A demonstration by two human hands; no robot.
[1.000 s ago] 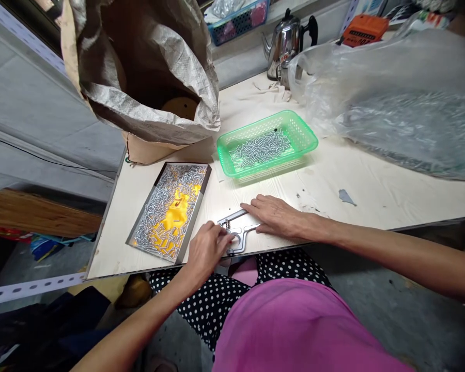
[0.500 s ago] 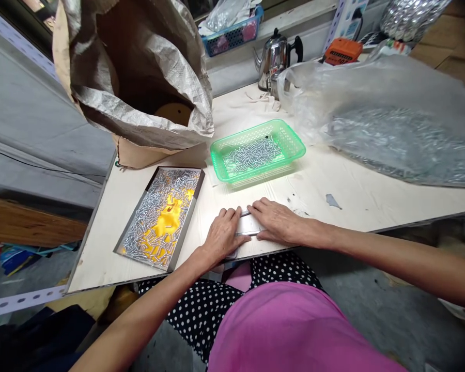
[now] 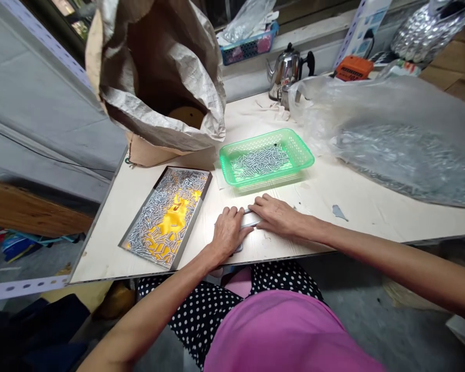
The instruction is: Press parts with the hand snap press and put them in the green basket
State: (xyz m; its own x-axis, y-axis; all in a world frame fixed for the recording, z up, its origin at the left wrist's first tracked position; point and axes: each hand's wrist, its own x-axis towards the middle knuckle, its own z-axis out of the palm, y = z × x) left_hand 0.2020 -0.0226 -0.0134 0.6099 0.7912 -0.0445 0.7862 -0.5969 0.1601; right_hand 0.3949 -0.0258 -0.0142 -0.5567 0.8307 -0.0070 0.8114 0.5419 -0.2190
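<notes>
- On the pale wood-look table (image 3: 372, 222), near its front edge: flat, silvery, metal-looking piece (image 3: 250, 219).
- Clamped at opposite ends in the fingers of left hand (image 3: 228, 230) and right hand (image 3: 277, 215).
- Probably light, stiff, slippery; best gripped by long edges.

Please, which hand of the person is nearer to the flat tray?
Left. The left hand is just to the right of the tray, with a gap between; the right hand is farther right.
</notes>
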